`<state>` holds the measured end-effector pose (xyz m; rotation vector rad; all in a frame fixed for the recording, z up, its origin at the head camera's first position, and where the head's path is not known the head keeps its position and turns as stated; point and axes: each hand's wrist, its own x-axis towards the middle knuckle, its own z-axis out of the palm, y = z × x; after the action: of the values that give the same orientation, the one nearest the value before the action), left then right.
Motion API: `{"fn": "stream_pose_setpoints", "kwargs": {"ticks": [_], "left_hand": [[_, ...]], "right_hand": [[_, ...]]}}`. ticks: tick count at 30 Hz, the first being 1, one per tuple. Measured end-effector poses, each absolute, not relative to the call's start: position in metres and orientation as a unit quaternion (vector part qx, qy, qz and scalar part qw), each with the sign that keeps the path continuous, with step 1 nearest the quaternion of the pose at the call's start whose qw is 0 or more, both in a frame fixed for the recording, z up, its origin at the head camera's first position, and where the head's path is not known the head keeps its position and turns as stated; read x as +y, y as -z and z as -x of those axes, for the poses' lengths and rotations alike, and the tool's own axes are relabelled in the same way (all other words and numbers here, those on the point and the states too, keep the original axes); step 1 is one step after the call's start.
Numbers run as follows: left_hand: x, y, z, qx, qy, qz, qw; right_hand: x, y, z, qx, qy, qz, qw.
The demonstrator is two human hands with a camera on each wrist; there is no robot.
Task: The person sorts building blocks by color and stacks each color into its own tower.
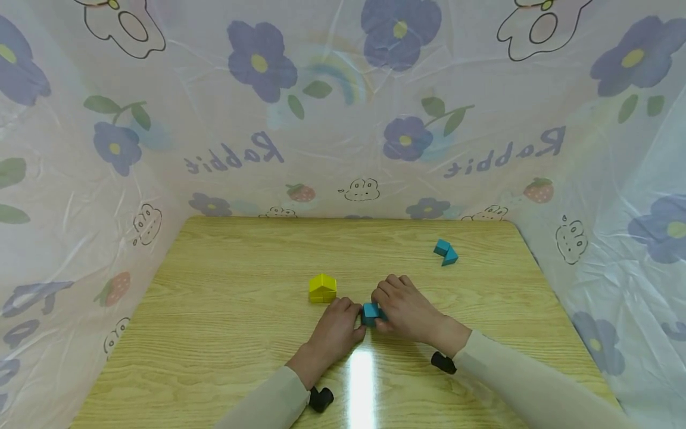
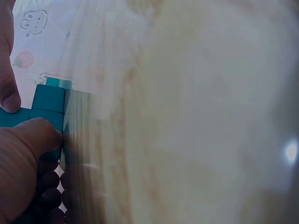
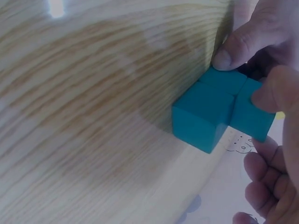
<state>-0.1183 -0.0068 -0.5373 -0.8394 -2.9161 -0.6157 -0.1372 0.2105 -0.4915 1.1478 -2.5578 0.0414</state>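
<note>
The left hand (image 1: 335, 329) and right hand (image 1: 409, 308) both pinched the nearer blue blocks (image 1: 371, 310), where even, gentle pressure seemed best for keeping faces flush.

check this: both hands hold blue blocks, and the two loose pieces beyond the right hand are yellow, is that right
Not quite: the two loose pieces beyond the right hand are blue, not yellow, as the head view shows. The rest stands: that hand and the left hand hold blue blocks.
</note>
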Motion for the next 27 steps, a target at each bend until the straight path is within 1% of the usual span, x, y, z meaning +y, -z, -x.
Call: {"fn": "stream_pose_setpoints", "kwargs": {"ticks": [6,14,27], "left_hand": [[-0.0066,0.5385,0.1180,-0.942,0.193,0.274,0.029],[-0.0066,0.5394,0.1192,-0.938,0.187,0.287,0.054],[-0.0059,0.5404,0.1195,-0.942,0.187,0.278,0.031]], "right_hand": [[0.2105,0.4912,0.1364,-0.904,-0.008,-0.398,0.153],[0.2104,0.4920,0.1374,-0.903,-0.006,-0.398,0.163],[0.2115,0.4910,0.1365,-0.905,-0.013,-0.396,0.156]]}}
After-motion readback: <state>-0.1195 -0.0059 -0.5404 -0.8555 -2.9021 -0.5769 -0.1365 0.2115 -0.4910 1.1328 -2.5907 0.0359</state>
